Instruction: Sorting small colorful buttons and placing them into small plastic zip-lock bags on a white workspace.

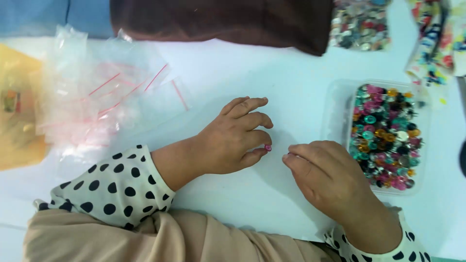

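Left hand (233, 140) pinches pink pushpin (268, 147); right hand (323, 174) loosely curled, contents unclear, beside pin tray (340, 97).

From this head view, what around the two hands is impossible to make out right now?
- Right hand: fingertips curl under; any content is hidden.
- Pink piece at the left hand: too small to identify.
- Clear tray: its small coloured pieces blur together.
- Yellow packet: cut off by the left edge, blurred.
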